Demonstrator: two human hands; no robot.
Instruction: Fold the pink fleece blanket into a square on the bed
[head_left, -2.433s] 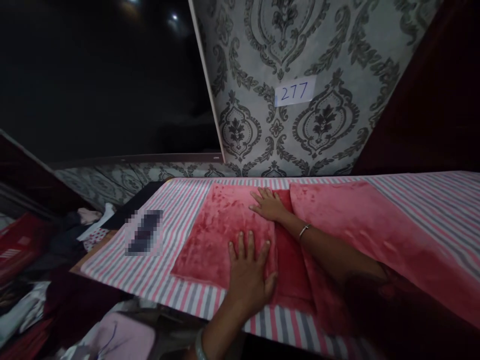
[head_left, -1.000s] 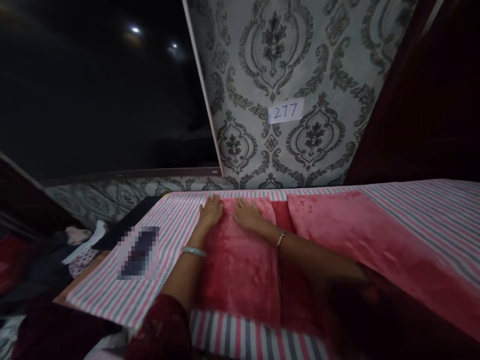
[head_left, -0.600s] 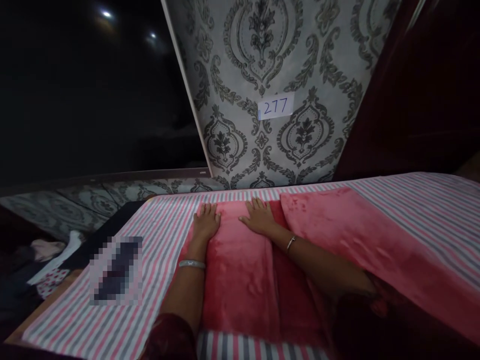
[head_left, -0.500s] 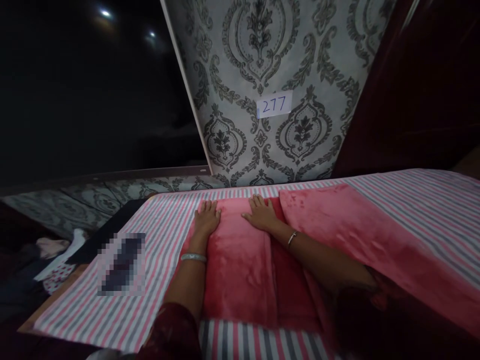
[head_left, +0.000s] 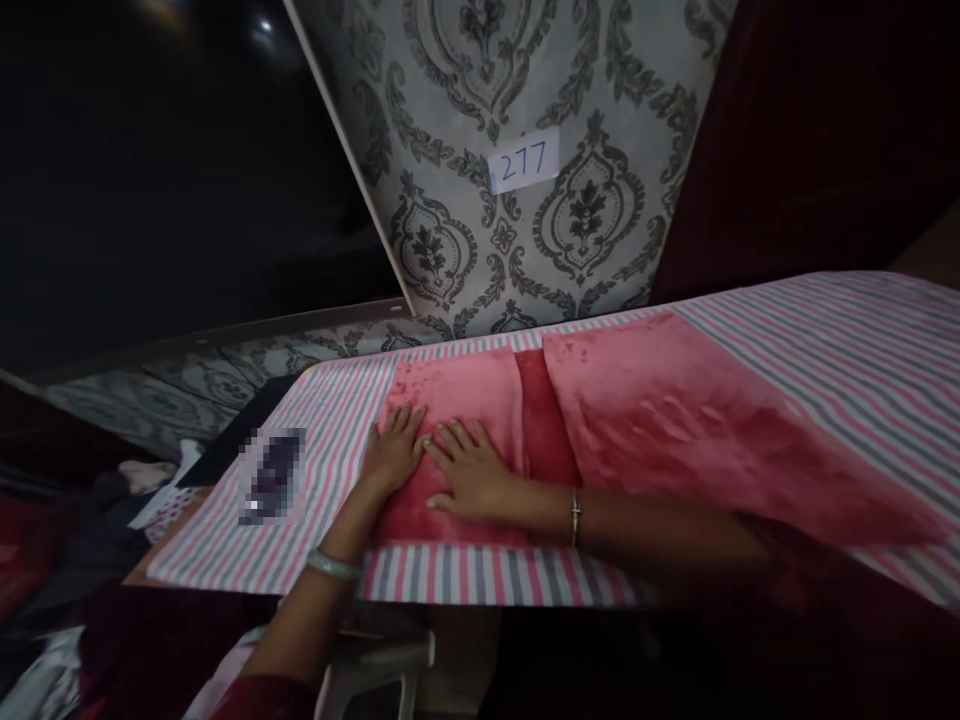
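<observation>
Closest to me, dark red sleeves end on the person's forearms, and a pale stool [head_left: 390, 652] stands below the table's near edge. A light bangle [head_left: 331, 564] circles the left wrist; a thin metal bracelet [head_left: 575, 515] circles the right.

Both hands lie palm down on the plush pinkish-red cloth [head_left: 461, 385]. The left hand [head_left: 394, 450] rests along the cloth's left edge with its fingers a little apart, pointing away from the body. The right hand [head_left: 472, 470] is just beside it, fingers spread wide and angled leftward across the same folded part. Neither hand pinches anything; both look flat and loose. The right fingertips come right up to the left thumb, and I can't tell whether they touch.

The cloth lies on the striped sheet [head_left: 337, 430] over the table, its left part turned over on itself. A deeper red strip [head_left: 538, 405] runs between that fold and the broad pink part stretching off to the right. On the sheet, left of the hands, sits something dark, blurred out.

Off to the left is a heap of clothes [head_left: 82, 540]. Behind the table rises the patterned wall [head_left: 427, 90], bearing a paper marked 277 [head_left: 524, 160], with a big black screen [head_left: 150, 170] on the left and a dark red panel [head_left: 810, 150] on the right.
</observation>
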